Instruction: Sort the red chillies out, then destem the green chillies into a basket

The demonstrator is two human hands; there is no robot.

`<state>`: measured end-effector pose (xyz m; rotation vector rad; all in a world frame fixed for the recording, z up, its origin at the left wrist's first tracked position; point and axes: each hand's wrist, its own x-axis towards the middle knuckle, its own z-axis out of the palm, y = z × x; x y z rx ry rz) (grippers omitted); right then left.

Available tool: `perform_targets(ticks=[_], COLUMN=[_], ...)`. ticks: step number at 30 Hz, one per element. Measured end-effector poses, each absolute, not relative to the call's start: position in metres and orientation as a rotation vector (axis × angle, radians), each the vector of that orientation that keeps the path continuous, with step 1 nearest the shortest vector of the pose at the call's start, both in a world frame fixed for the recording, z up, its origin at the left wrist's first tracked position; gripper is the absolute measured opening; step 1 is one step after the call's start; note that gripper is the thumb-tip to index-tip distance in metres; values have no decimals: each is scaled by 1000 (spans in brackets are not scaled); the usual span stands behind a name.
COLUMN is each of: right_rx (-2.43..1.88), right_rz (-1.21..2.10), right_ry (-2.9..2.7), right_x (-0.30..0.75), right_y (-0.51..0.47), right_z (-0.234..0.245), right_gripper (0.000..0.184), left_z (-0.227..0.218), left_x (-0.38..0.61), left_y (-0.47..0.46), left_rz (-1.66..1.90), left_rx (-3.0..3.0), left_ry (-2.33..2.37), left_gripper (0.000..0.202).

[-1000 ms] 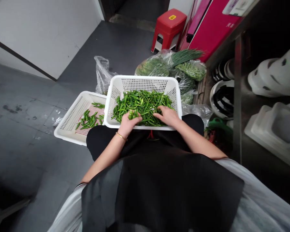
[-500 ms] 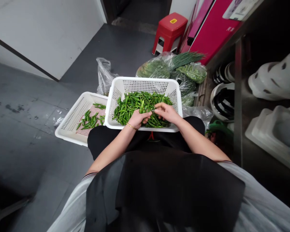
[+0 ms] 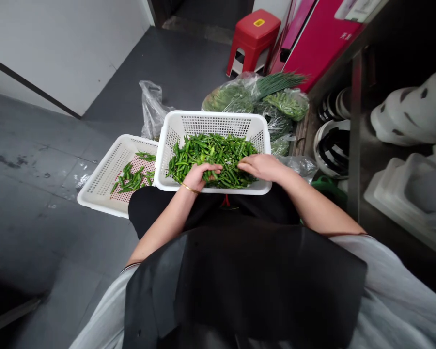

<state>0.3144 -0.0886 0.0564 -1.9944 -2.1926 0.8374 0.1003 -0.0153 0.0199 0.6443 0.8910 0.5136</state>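
A white perforated basket (image 3: 212, 115) rests on my lap, holding a heap of green chili peppers (image 3: 221, 150). At the heap's left front, my left hand (image 3: 198, 177) is closed around green chili peppers, thumb on top; a bracelet circles that wrist. My right hand (image 3: 259, 166) is over the right side of the heap, fingers together and pointing left. Whatever its fingertips pinch is too small or hidden to make out. Down to the left, a second white basket (image 3: 94, 189) has a smaller group of green chilies (image 3: 131, 178) in it.
Bagged greens (image 3: 228, 97) and long green stalks (image 3: 279, 83) lie beyond the basket. A red stool (image 3: 256, 34) stands farther back. At right, a shelf holds stacked white containers (image 3: 410, 116). A clear plastic bag (image 3: 151, 109) is on the floor.
My right hand has drawn away to the right from my left hand, leaving a gap between them. My left hand stays low over the heap. The whole view has shifted slightly.
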Motion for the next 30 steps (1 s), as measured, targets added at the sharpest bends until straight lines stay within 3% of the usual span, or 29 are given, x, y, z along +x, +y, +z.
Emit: perform_targets(ticks=[2,5,8,12,18,23,27,30], right_rx=[-2394,-2555,-2483,-2319,-1910,-1696,-1481,-1456], right_rz=[681,723,705,591,1026,653,940,1323], right_ry=[-2138,-2192,-2215,-2011,-1493,-1668,-1771,-1481], right_x=[330,329,322,334,320,252,239,255], right_y=[-83,-79,-75,-68,-74,-100,-106,-98], right_z=[39,9,1,23,35,23,19,20], right_gripper=[35,21,16,16,18,19,23,40], left_z=[22,25,26,25,26,14,14,25], left_x=[91,85,88,97,107,110,98,86], left_y=[-10,-8,-14,-20,-26,-29,-28,-29], left_rz=[537,539,505,469,551,578,627,475], left_rx=[619,634,715,741,832,635,683,870], left_ry=[870,802,743,786,897,957,1000,863], left_gripper=[18,31,34,38,39,38,39,40])
